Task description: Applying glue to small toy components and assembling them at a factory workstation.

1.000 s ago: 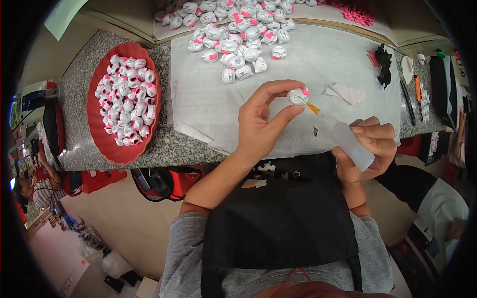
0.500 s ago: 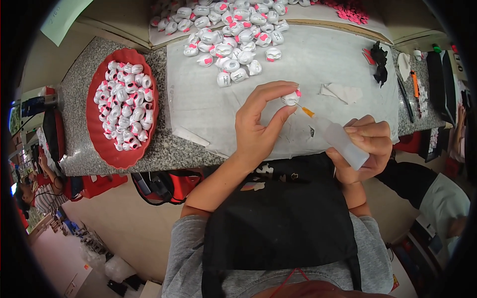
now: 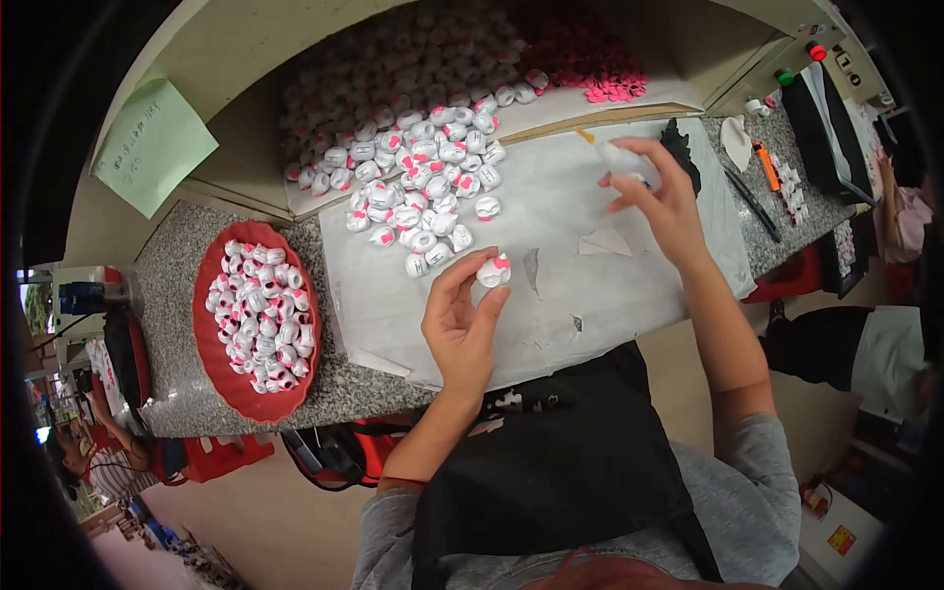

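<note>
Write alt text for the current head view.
A person's left hand pinches a pink-trimmed white piece above a white sheet; the right hand is at an orange-tipped bottle. Similar pieces fill a red dish at left and lie heaped farther back.

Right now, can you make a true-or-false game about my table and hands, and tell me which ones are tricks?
1. The left hand pinches a white piece with a pink part on it. True.
2. The red dish is empty. False: many small white pieces are in it.
3. An orange tool lies to the right of the white sheet. True.
4. The red dish is to the right of the white sheet. False: it is to the left.
5. The right hand is at the whitish bottle. True.
6. The bottle's tip is blue. False: it is orange.
</note>
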Demonstrator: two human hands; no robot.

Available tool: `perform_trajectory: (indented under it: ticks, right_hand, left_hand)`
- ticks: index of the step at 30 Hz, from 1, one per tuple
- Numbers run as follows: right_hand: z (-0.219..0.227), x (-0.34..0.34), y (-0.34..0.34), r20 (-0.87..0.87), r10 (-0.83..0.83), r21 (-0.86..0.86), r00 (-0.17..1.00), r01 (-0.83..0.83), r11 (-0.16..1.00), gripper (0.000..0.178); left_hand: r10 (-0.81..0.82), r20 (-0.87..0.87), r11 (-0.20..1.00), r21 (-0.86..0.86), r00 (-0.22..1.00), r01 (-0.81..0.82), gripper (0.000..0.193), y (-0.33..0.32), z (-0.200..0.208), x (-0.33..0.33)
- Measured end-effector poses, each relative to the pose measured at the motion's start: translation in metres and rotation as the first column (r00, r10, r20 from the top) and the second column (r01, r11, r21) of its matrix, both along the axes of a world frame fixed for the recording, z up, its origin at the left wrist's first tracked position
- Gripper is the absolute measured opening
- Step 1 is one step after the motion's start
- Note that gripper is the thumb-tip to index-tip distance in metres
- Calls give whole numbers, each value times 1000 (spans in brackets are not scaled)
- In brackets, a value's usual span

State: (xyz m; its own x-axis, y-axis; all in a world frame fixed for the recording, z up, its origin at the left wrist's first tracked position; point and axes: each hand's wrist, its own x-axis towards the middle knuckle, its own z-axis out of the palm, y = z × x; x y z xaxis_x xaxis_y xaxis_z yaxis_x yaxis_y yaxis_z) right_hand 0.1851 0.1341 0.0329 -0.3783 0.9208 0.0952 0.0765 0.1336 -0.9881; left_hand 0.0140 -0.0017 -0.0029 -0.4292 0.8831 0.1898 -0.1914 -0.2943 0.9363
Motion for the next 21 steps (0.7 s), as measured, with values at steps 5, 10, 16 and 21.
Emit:
perform_trajectory:
  ticks: [5, 10, 16, 21]
  right_hand:
    - [-12, -26, 96, 225, -77, 149, 971, 44, 988, 24]
    - [-29, -43, 146, 566, -433, 765, 701, -252, 592, 21]
    - [-9, -37, 123, 754, -444, 590, 484, -201, 782, 18]
    - [9, -22, 28, 236, -50, 286, 970, -20, 958, 7]
  left_hand:
    - [15, 25, 1000, -1, 1000, -15, 31, 5, 3, 1]
    - [21, -1, 1000, 4, 1000, -21, 30, 8, 4, 2]
    - [-5, -11, 1000, -3, 1000, 4, 31, 5, 4, 2]
    - [-134, 214, 989, -37, 968, 146, 32, 2, 4, -2]
